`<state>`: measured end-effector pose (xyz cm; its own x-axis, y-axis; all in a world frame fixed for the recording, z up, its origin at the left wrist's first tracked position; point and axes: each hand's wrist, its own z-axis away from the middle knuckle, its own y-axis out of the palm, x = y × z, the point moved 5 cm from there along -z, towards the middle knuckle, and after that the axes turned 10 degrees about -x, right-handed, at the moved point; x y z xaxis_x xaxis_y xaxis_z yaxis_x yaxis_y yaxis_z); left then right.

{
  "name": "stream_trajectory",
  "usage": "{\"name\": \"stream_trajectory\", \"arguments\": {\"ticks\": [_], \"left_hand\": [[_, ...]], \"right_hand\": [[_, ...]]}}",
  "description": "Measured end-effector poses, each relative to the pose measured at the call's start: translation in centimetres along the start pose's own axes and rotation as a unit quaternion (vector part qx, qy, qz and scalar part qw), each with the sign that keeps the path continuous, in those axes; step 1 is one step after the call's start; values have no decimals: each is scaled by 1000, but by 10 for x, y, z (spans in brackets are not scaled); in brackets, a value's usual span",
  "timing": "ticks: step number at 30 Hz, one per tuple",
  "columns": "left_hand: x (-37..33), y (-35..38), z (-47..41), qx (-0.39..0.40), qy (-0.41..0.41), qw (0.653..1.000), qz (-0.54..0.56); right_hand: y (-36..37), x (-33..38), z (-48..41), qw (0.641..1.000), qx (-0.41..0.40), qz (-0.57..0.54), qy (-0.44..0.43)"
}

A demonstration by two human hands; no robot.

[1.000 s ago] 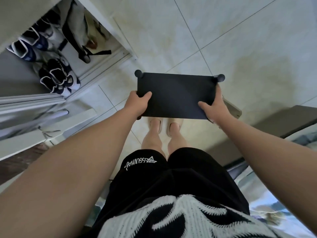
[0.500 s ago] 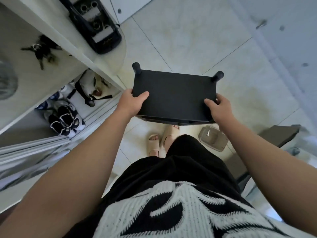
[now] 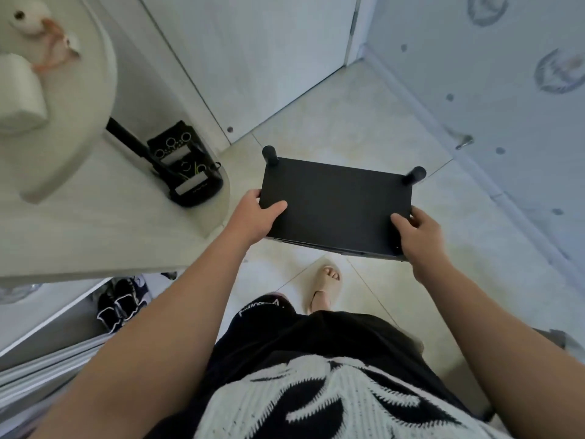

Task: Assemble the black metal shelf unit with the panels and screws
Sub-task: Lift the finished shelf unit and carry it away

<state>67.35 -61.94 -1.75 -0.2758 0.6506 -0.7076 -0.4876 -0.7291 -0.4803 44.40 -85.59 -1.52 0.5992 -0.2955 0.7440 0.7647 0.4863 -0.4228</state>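
Head view: the black metal shelf unit [image 3: 337, 201] hangs above the tiled floor [image 3: 364, 122], with the left hand [image 3: 258, 217] and right hand [image 3: 418, 232] each clamped on a near corner. Hold it level and lower it squarely, clear of the sandalled foot [image 3: 326, 283].

The single wide-angle head camera is looking steeply down and forward, catching the shirt [image 3: 316, 403] very near, the tiled floor [image 3: 357, 122] far below, a counter [image 3: 95, 236] at the left and a wall [image 3: 506, 115] at the right.
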Motion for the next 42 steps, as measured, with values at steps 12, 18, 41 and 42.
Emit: {"name": "stream_trajectory", "arguments": {"ticks": [12, 18, 41, 42], "left_hand": [[-150, 69, -146, 54, 50, 996, -46], [-242, 106, -240, 116, 67, 986, -99], [-478, 412, -443, 242, 112, 934, -239], [-479, 424, -450, 244, 116, 931, -247]], "right_hand": [[1, 105, -143, 998, -48, -34, 5], [16, 164, -220, 994, -94, -45, 44], [-57, 217, -499, 935, -203, -160, 245], [-58, 214, -509, 931, -206, -164, 254]]}}
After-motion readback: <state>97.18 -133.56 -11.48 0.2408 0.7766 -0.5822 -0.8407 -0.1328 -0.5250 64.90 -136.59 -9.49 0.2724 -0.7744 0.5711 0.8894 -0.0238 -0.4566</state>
